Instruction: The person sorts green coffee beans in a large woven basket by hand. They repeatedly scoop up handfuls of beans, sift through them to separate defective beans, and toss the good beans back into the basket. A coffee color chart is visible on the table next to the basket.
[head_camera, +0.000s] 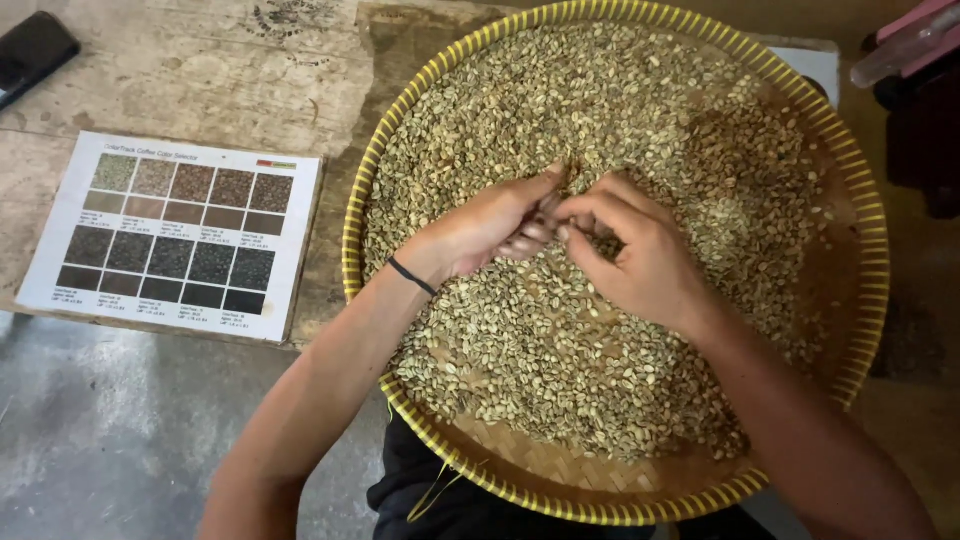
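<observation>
A colour chart (172, 235) lies left of the round woven tray (865, 300). Over its pale beans (560, 350), the left hand (490, 225) curls loosely, fingertips pinched together, meeting the right hand (640, 255), whose fingers pinch beans mid-tray.

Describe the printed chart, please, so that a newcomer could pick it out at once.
Start at the big round woven tray with a yellow rim, full of pale green beans. On the worn wooden table beside it lies a white printed sheet. It alone shows rows of square colour swatches, from light to near black.
</observation>
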